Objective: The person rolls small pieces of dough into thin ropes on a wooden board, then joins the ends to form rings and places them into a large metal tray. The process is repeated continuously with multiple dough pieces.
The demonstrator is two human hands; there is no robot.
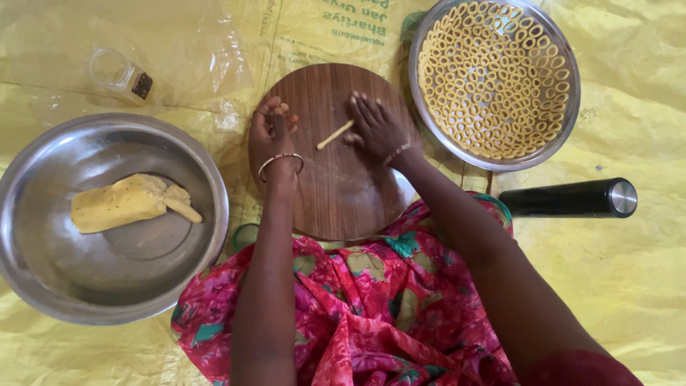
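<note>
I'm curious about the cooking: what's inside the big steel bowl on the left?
The big steel bowl holds a yellow lump of dough, with a smaller piece beside it. What lies beneath the dough is covered.

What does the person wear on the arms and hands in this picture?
Both arms are bare, with no sleeves in view. The left hand has a thin silver-coloured bangle around the wrist. The right hand has a thin bracelet at the wrist, with a reddish part. No gloves and no rings that I can see. The clothing below is pink-red with a green floral print.
</note>
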